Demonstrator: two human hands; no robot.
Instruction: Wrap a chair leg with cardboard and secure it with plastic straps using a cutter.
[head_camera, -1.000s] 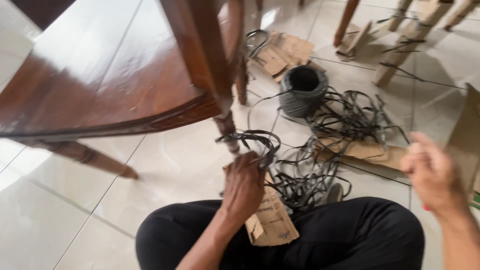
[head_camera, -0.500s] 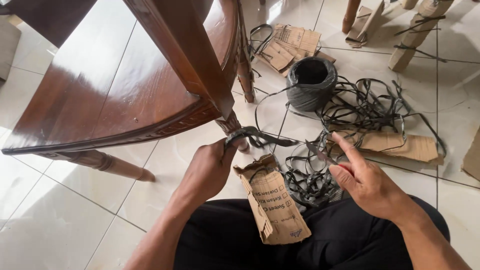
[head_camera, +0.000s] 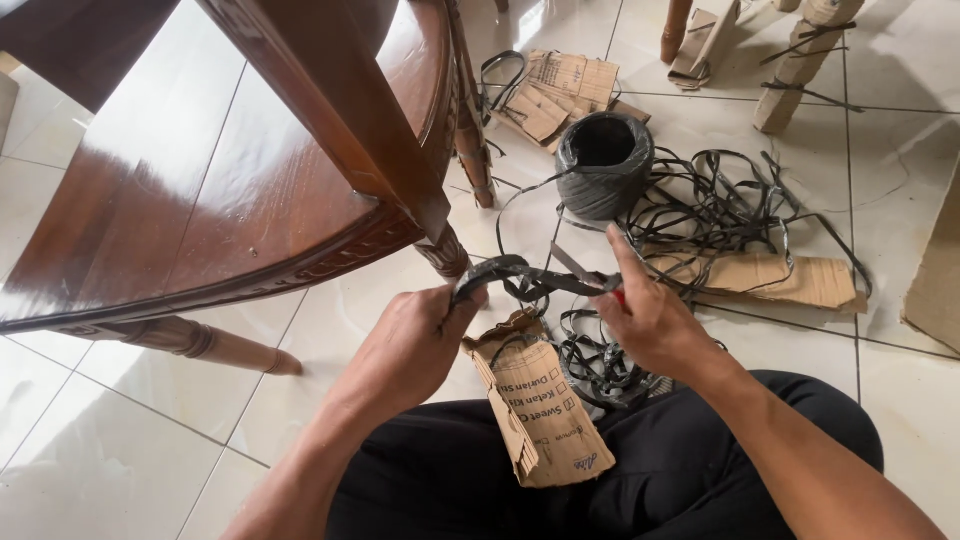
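Where the two hands meet, just below the carved foot of the table leg, a bundle of black plastic strapping is stretched between them; the left hand is closed around its left end, fingers curled tight and thumb on top, while the right hand grips a pair of scissors with a red handle, the fingers wrapped about the handle and the index finger laid out along it; the blades stand slightly apart and point leftward at the strap, their tips touching or nearly touching it, which of the two I cannot tell; under the strap a torn piece of brown cardboard rests on the person's black-trousered lap, with loops of loose strap lying just beside it on the floor; farther off sits a dark roll of strapping, hollow at its centre, from which a tangled heap of strap spreads to the right across the white tiled floor; a flat strip of cardboard lies among the tangle, and more cardboard scraps lie beyond the roll; the dark wooden table lies tipped on its side at the left, glossy top facing up; other furniture legs wrapped in cardboard stand at the top right.
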